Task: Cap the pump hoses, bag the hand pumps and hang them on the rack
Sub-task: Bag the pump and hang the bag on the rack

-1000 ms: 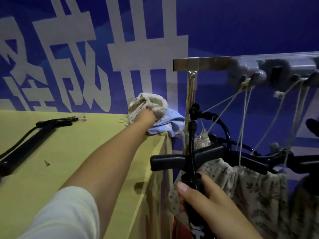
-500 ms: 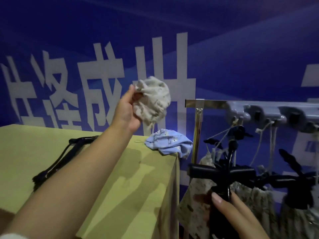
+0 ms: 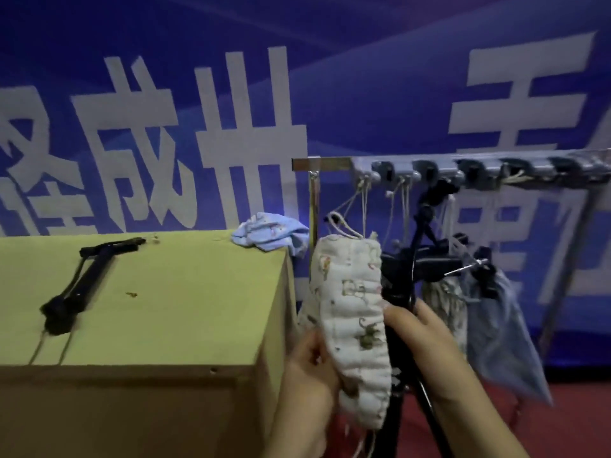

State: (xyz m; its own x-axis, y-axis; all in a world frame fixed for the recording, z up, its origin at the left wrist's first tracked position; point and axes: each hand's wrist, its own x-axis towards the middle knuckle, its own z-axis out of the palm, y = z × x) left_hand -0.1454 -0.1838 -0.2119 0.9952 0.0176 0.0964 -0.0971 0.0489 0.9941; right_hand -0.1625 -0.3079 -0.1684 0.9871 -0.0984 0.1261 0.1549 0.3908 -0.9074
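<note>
While left hand (image 3: 305, 375) grips white printed bag (image 3: 352, 328) — right hand (image 3: 426, 345) clasps black pump (image 3: 401, 325), fingers curled.

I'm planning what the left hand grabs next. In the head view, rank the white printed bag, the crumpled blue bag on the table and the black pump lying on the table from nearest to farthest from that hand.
1. White printed bag: held by the left hand.
2. Crumpled blue bag: table's far right corner.
3. Black pump: far left on the table.
</note>
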